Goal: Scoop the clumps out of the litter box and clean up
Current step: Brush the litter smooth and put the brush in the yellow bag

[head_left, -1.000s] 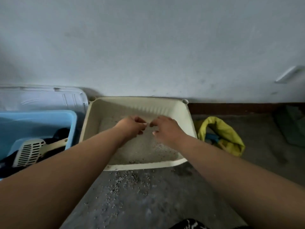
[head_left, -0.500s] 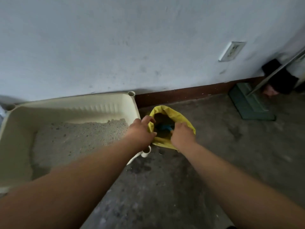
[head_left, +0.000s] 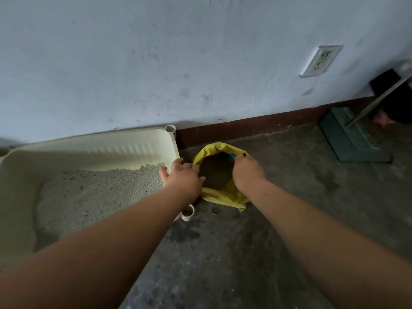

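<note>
A cream litter box (head_left: 93,150) holding grey litter (head_left: 100,188) sits on the floor against the wall at the left. Just right of it stands a yellow bag (head_left: 225,198) with its mouth spread wide and a dark inside. My left hand (head_left: 181,177) holds the bag's left rim, beside the litter box's right wall. My right hand (head_left: 246,172) grips the bag's right rim. A bit of blue shows at the bag's far edge.
A green dustpan (head_left: 352,139) with a long metal handle (head_left: 379,101) stands by the wall at the right, with something dark behind it. A wall socket (head_left: 320,61) sits above the brown skirting. Grey concrete floor spreads in front.
My hands left the litter box and moved right to the yellow bag; since half a second ago they have pulled its mouth wider. The view swung right.
</note>
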Tool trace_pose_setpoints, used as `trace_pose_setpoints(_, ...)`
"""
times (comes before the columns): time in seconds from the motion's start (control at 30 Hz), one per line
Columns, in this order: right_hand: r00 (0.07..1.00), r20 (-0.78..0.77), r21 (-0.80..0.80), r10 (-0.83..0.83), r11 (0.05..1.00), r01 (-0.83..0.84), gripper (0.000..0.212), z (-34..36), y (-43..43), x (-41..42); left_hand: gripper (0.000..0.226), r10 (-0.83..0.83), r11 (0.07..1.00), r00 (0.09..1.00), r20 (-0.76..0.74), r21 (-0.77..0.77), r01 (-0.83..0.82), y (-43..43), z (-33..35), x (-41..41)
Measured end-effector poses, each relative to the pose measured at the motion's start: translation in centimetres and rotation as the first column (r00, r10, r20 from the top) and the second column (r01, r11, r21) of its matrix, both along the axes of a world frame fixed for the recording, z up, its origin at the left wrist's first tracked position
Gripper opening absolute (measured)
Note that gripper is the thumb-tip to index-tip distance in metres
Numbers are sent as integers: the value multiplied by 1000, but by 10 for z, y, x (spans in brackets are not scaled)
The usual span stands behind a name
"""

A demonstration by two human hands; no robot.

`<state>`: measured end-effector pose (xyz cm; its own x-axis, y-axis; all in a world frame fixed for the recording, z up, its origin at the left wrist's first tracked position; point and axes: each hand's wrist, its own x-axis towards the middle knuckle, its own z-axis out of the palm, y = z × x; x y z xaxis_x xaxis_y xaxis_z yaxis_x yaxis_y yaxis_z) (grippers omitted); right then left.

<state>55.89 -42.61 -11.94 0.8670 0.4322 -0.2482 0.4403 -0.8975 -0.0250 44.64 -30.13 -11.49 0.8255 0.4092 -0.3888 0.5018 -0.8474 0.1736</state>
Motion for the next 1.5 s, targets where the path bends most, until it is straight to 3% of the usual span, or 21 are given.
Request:
trace_pose_setpoints(0.13,985,-138,-75,-102,993,92,25,-11,-8,21,44,48,998,994,96,-44,-43,9,-3,-2)
trace_pose_setpoints(0.27,906,-358,2,-224,971,241,21,-25,-13,32,46,41,997,992,119,-66,-33,12,-9,-3)
trace_pose_setpoints(0.33,781,-513,47,-357,897,440,20,-31,-14,37,47,30,997,992,123,-70,-22,11,-12,-2)
trace_pose_setpoints(0.4,565,-664,-14,-490,764,645,20,-34,-14,36,47,26,995,993,117,-96,-14,10,-16,-1)
trace_pose_setpoints(0.43,489,-705,-57,-514,728,683,24,-35,-13,34,47,26,994,993,114,-112,-13,9,-18,0)
trace_pose_setpoints(0.5,424,-764,-75,-486,720,690,28,-45,-10,29,47,24,992,993,114,-124,-10,8,-21,2)
trace_pose_setpoints(0.77,379,-854,6,-356,721,693,42,-79,-7,2,51,-5,999,989,145,47,-1,12,-25,6)
trace_pose_setpoints(0.9,389,-894,146,-225,673,725,33,-67,-19,4,50,46,993,980,193,99,-67,9,-22,9)
trace_pose_setpoints(1.07,429,-883,179,-191,706,685,26,-46,-21,3,48,81,981,974,212,155,-115,8,-18,12)
trace_pose_setpoints(1.33,438,-855,132,-278,700,702,43,-22,-35,1,46,94,978,982,163,168,-122,16,-8,11)
trace_pose_setpoints(1.5,420,-871,120,-254,719,685,27,-19,-38,-7,51,144,981,983,117,110,-157,18,-6,7)
